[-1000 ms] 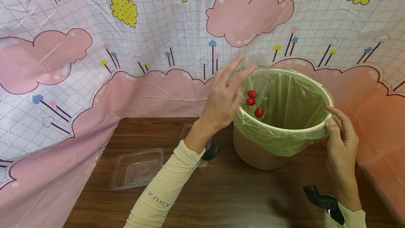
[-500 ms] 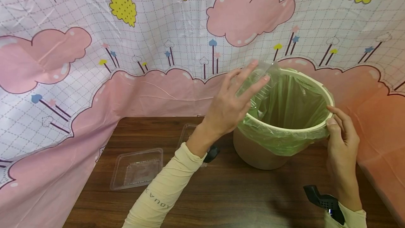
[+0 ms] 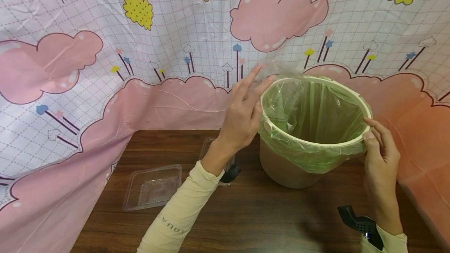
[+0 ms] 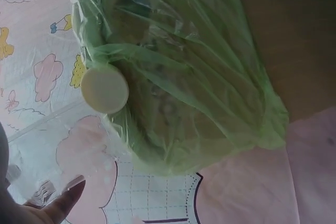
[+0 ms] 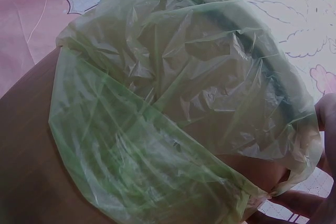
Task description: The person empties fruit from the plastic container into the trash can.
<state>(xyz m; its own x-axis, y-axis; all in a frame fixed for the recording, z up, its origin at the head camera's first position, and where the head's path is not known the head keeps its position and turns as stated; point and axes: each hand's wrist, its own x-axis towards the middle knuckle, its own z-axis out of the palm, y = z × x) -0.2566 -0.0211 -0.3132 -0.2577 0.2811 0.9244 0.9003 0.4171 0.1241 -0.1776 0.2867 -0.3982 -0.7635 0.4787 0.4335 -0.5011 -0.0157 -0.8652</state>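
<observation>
A trash can (image 3: 291,175) lined with a green plastic bag (image 3: 316,159) stands tilted on the table. My left hand (image 3: 242,112) holds a clear plastic container (image 3: 281,69) at the can's left rim, tipped over the opening. That container is hard to make out, and my thumb is hidden in the head view. In the left wrist view a fingertip (image 4: 73,187) shows against the clear plastic. My right hand (image 3: 381,159) grips the can's right rim, thumb outside and fingers at the edge. No tomatoes show inside the bag from here.
A clear plastic tray (image 3: 154,188) lies on the dark wooden table (image 3: 267,221) at the left. Another clear container (image 3: 207,147) is partly hidden behind my left forearm. A patterned cloth (image 3: 175,100) hangs behind and at both sides.
Three red cherry tomatoes dropped from the container into the bag and left sight. My left hand swung right over the opening, then back left with the container. My right hand stayed on the rim.
</observation>
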